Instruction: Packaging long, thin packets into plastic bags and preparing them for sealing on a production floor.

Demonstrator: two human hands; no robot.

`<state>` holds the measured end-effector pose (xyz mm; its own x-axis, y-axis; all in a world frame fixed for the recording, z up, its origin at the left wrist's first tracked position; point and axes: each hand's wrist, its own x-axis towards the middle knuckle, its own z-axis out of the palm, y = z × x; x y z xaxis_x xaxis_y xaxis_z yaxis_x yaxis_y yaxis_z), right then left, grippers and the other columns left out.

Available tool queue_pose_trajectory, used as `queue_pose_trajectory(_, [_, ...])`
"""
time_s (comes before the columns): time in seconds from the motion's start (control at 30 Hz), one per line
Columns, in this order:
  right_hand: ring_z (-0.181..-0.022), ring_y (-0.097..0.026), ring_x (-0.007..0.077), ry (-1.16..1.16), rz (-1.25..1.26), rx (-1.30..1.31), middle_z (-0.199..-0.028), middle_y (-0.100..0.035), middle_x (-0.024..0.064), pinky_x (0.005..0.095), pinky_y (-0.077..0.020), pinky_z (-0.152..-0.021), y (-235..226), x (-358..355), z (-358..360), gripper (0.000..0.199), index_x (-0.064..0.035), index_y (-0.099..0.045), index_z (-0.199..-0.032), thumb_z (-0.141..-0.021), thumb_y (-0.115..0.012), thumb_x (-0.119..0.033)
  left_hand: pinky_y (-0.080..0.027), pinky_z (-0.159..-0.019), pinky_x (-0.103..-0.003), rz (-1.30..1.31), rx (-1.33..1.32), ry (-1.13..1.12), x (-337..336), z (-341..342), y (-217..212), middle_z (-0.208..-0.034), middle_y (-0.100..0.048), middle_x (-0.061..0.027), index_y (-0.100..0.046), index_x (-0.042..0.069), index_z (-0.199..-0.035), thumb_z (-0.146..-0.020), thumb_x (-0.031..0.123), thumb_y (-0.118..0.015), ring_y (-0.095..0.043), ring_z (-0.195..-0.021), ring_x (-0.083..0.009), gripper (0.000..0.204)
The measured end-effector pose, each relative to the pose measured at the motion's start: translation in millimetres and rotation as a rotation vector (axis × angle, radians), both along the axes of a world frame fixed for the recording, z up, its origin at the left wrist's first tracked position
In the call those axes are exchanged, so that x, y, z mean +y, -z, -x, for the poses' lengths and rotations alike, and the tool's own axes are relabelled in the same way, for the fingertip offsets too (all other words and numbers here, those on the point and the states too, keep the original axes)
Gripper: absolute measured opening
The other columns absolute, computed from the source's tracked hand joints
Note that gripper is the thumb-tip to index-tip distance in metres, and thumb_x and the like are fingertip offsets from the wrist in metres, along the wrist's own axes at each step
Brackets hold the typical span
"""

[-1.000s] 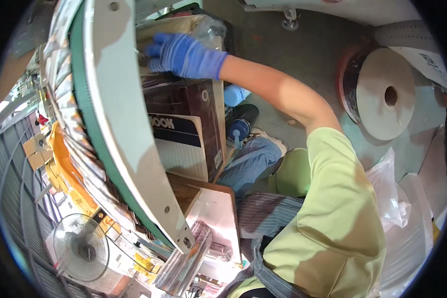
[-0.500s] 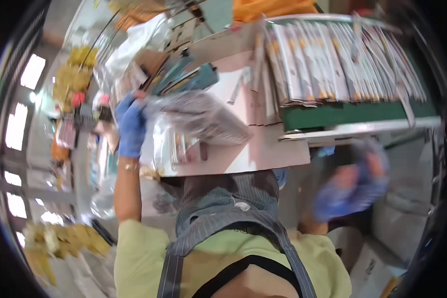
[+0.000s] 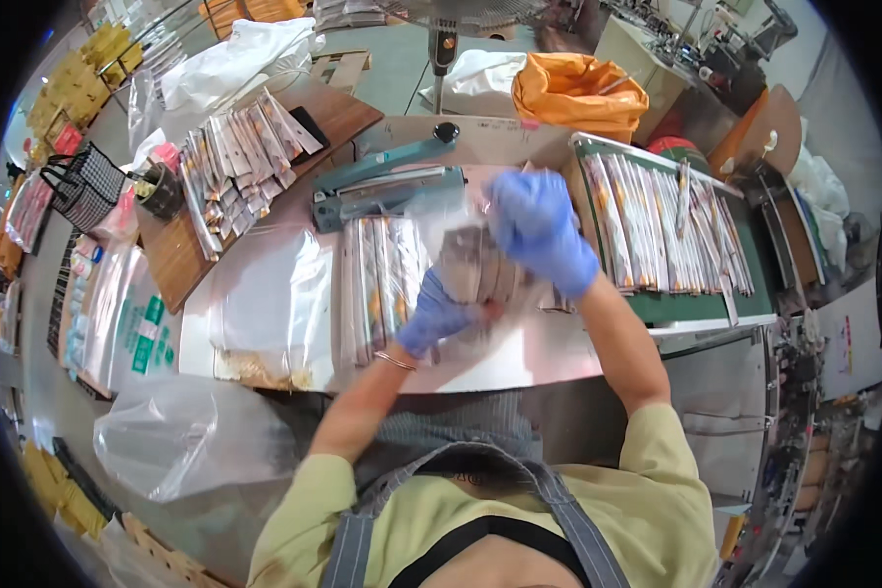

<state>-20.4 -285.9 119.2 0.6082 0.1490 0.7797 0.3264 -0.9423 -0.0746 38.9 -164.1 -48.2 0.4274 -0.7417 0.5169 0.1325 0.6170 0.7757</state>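
Left of left hand (image 3: 435,317), green lettering (image 3: 147,334)

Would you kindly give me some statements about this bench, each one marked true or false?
1. The left hand and the right hand both wear blue gloves. True.
2. The bracelet is on the right wrist. False: the bracelet is on the left wrist.
3. Clear plastic shows between the hands. True.
4. The green surface is bare. False: a row of slim packets lies on the green surface.
5. In the picture, the orange sack is right of the fan pole. True.
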Motion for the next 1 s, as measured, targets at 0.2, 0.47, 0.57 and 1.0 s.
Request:
queue_pose_trajectory(0.2, [-0.064,-0.055,0.0267,0.7,-0.63,0.164,-0.071,-0.055,0.0151,0.0312,-0.0422,-0.057,124,-94,-181,0.013,-0.0041,-0.055,-0.085,-0.084,-0.049,-0.016,-0.047,-0.06,-0.027,-0.573,0.341,-0.283,-54,-68,71,-0.078,-0.062,-0.0012,-0.061,0.003,-0.091,-0.063,0.017,-0.077,-0.055,-0.065,-0.0089,0.035])
queue_pose_trajectory(0.47, [-0.067,-0.054,0.0131,0.115,-0.821,0.104,-0.073,-0.058,0.0073,0.0274,-0.044,-0.061,95,-65,-207,0.015,-0.004,-0.058,-0.086,-0.081,-0.055,-0.018,-0.044,-0.075,-0.029,-0.593,0.667,-0.263,6,-170,55,-0.09,-0.059,-0.0045,-0.058,-0.002,-0.098,-0.067,0.021,-0.072,-0.055,-0.079,-0.0132,0.041])
queue_pose_trajectory(0.57, [-0.07,-0.054,0.0113,0.067,-1.361,0.036,-0.079,-0.059,0.0015,0.0241,-0.0454,-0.065,176,-106,-188,0.013,-0.0054,-0.061,-0.089,-0.079,-0.057,-0.013,-0.044,-0.077,-0.03,-0.862,0.342,-0.379,31,-186,83,-0.105,-0.051,-0.0117,-0.044,-0.009,-0.109,-0.067,0.022,-0.071,-0.054,-0.086,-0.0197,0.059])
queue_pose_trajectory(1.0, [-0.085,-0.053,0.0209,0.455,-1.246,0.214,-0.093,-0.056,0.0108,0.0324,-0.0442,-0.076,200,-34,-129,0.056,-0.0041,-0.047,-0.115,-0.071,-0.065,-0.033,-0.039,-0.091,-0.034,-0.852,-0.16,-0.837,73,-142,93,-0.12,-0.043,-0.0181,-0.032,-0.007,-0.123,-0.072,0.028,-0.07,-0.048,-0.102,-0.0258,0.072])
